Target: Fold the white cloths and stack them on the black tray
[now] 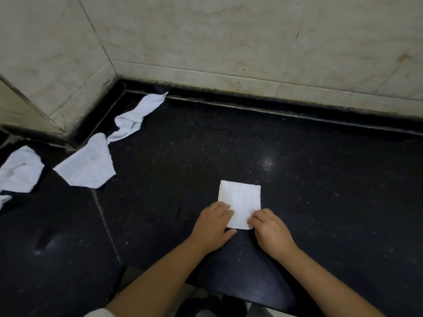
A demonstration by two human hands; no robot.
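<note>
A small white cloth (240,197), folded into a square, lies flat on the black counter (320,179) in front of me. My left hand (212,227) rests on its near left corner, fingers fairly straight and thumb spread on the counter. At the near right corner my right hand (270,232) pinches the edge with curled fingers. Three crumpled white cloths lie to the left: one (139,117) by the back wall, one (88,165) nearer, one (19,170) at the left edge. I cannot tell a black tray apart from the dark counter.
Tiled walls (229,42) close the counter at the back and form a corner at the left. A seam (103,216) crosses the counter left of my hands. The counter's near edge (229,294) runs under my forearms, with floor below it.
</note>
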